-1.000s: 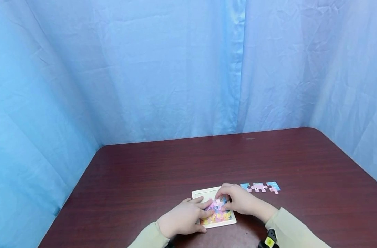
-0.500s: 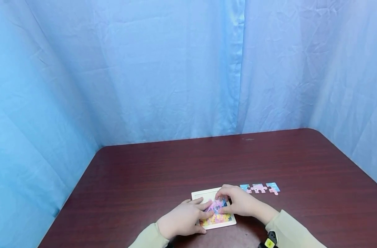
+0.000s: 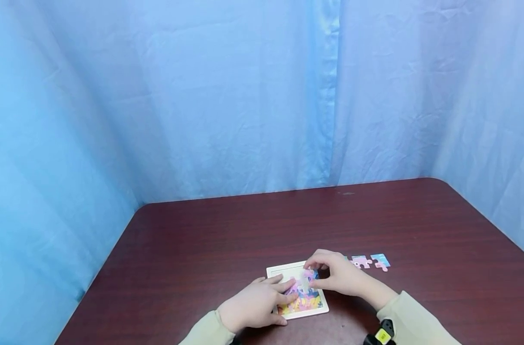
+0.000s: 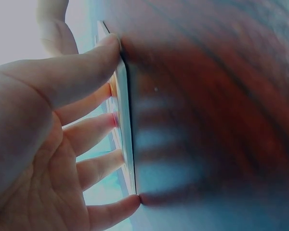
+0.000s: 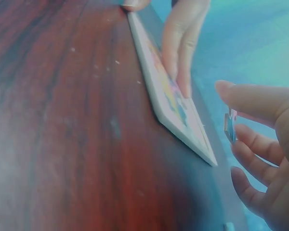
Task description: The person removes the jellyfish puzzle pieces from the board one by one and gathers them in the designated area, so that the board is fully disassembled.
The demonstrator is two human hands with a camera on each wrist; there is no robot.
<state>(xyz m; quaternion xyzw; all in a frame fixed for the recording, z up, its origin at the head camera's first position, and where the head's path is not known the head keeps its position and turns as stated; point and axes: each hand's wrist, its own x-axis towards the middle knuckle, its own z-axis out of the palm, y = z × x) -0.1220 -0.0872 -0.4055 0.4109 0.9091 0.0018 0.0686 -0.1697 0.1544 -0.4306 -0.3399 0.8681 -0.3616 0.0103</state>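
Note:
A pale-framed jigsaw puzzle board (image 3: 307, 314) lies on the table, its lower part showing yellow, pink and blue picture. My left hand (image 3: 255, 303) rests on its left side, fingers spread across the picture. In the left wrist view, the thumb (image 4: 89, 72) touches the frame's near edge. Over the board's right side, my right hand (image 3: 341, 275) pinches a pink-and-blue puzzle piece (image 3: 309, 274). That puzzle piece (image 5: 229, 127) appears edge-on between thumb and fingers in the right wrist view, held above the board. A pale patch shows in the picture below it.
Behind the right hand, loose puzzle pieces lie in a row on the dark red table (image 3: 210, 239), among them a pink piece (image 3: 362, 261) and a blue-and-pink piece (image 3: 380, 261). Blue curtains (image 3: 244, 96) hang around the table's back and sides.
My right hand has moved slightly up and to the right, raising the puzzle piece and uncovering a pale patch in the picture. It now hides more of the loose row. The left hand stays put.

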